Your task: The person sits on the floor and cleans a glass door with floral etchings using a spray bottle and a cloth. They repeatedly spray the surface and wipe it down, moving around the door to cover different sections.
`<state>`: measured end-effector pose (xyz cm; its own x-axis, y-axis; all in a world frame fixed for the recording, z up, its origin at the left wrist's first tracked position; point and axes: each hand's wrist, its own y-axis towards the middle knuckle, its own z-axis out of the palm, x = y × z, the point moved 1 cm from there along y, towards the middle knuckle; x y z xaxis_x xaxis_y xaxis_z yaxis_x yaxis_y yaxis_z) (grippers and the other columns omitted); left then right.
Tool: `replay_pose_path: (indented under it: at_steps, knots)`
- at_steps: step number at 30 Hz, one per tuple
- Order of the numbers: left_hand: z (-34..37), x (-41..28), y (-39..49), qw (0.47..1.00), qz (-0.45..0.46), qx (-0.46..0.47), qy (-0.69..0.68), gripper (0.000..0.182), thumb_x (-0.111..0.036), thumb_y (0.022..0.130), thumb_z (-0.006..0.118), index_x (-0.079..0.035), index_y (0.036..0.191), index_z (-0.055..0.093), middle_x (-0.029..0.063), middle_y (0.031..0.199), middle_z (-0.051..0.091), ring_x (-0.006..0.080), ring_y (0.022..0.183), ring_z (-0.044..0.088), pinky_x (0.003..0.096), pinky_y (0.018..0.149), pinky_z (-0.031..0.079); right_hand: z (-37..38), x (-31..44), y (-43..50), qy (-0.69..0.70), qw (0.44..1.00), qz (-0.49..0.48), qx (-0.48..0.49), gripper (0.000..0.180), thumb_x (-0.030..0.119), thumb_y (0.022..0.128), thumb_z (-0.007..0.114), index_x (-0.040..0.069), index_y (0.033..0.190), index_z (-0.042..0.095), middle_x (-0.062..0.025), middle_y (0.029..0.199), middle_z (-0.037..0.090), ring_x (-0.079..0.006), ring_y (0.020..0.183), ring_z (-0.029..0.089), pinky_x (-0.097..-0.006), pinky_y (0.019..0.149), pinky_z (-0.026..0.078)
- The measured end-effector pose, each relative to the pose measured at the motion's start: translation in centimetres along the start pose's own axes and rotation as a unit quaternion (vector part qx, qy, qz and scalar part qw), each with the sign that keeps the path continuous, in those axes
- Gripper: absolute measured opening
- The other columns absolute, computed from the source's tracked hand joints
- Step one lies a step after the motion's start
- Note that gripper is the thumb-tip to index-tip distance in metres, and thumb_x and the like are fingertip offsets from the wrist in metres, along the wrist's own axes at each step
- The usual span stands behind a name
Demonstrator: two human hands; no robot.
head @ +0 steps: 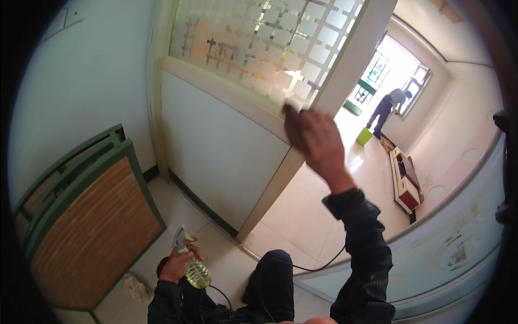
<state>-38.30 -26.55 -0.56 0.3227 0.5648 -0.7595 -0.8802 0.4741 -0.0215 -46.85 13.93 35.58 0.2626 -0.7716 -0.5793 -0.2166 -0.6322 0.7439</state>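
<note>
My left hand (pixel 180 259) grips a clear spray bottle (pixel 197 273) of yellowish liquid, low in front of my knees. Its grey trigger head points up. My right hand (pixel 321 141) is raised at the lower right corner of a frosted, square-patterned glass panel (pixel 259 48). Blurred in its fingers is a dark brown cloth or pad (pixel 295 129); its exact kind is hard to tell. This hand lies over the junction of the cream ledge (pixel 218 91) and the door post (pixel 344 52). Whether the cloth touches the frame cannot be told.
Green-framed wooden boards (pixel 97 227) lean at the left wall, with a crumpled pale rag (pixel 136 288) beside them. A glazed door panel (pixel 445 259) stands at right. Beyond the opening, another person (pixel 388 107) bends near a window, by a green bucket (pixel 364 136) and low cabinet (pixel 404 182).
</note>
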Motion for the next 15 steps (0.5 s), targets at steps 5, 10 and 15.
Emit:
replay_pose_path:
  at_steps: [5,10,15]
  knots:
    - [0.0,-0.1,-0.1,1.0,0.008,0.005,0.005,0.061,-0.016,0.095,0.071,0.002,0.149,0.047,0.0132,0.103,0.069,0.0289,0.099,0.072,0.0425,0.088,0.059,-1.6,-2.1,0.0,-0.06,0.996,-0.037,0.05,0.02,0.007,0.084,0.07,0.006,0.104,0.072,-0.0102,0.143,0.063,-0.0291,0.139,0.057,-0.0516,0.117,0.045]
    - [0.2,0.0,0.3,1.0,-0.001,0.0,0.01,0.064,-0.02,0.095,0.071,0.002,0.15,0.046,0.0124,0.102,0.068,0.0275,0.099,0.071,0.0411,0.087,0.058,-4.6,-11.9,8.9,-0.138,0.987,0.021,-0.08,0.047,0.002,0.081,0.078,0.006,0.127,0.072,-0.0157,0.141,0.066,-0.0367,0.13,0.062,-0.0489,0.11,0.051]
    - [0.2,0.1,0.3,1.0,-0.002,-0.009,0.025,0.068,-0.023,0.094,0.073,0.003,0.15,0.046,0.0109,0.103,0.068,0.026,0.098,0.07,0.0402,0.088,0.057,-5.2,-13.4,9.2,-0.222,0.964,0.041,-0.139,0.062,0.008,0.077,0.081,0.011,0.139,0.07,-0.0175,0.139,0.064,-0.0387,0.127,0.059,-0.0508,0.109,0.048]
